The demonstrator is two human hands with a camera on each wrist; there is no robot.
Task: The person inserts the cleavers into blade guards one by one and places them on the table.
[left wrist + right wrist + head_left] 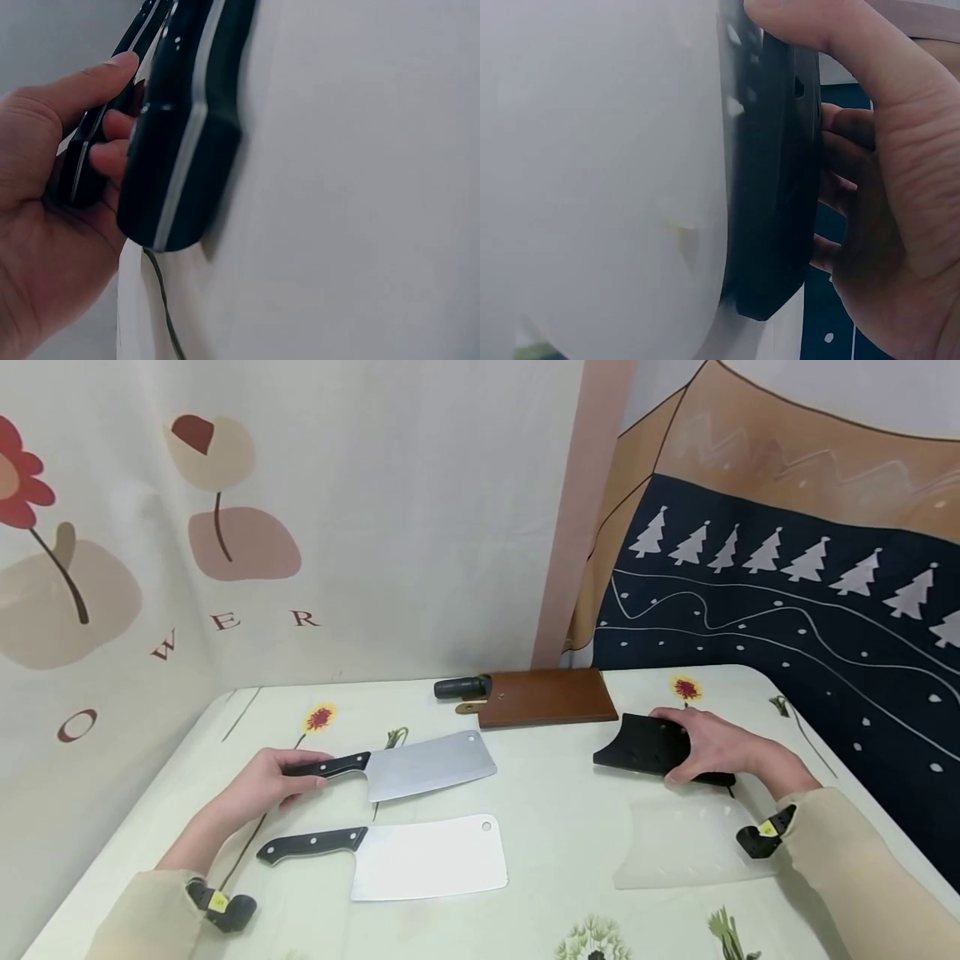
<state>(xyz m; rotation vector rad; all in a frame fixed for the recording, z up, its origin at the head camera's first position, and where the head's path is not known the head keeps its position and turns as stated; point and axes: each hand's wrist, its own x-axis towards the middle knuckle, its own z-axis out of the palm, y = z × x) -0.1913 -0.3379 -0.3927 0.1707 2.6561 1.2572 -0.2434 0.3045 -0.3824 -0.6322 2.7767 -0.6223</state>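
My left hand (264,781) holds the black handle of a cleaver (431,767), whose grey blade points right across the table. In the left wrist view, thumb and fingers close around that handle (84,169). Just nearer to me lies a second cleaver (431,860) with a brighter blade, apart from the hand; its handle (172,172) fills the foreground of the left wrist view. At the right, my right hand (712,745) grips a black blade cover (637,743) between thumb and fingers. A whitish translucent blade cover (686,856) lies in front of it.
At the back of the table, a brown sheath (551,697) lies with a black handle (459,687) sticking out to the left. A flower-patterned cloth (555,827) covers the table. Printed curtains (405,527) hang behind it and along its sides.
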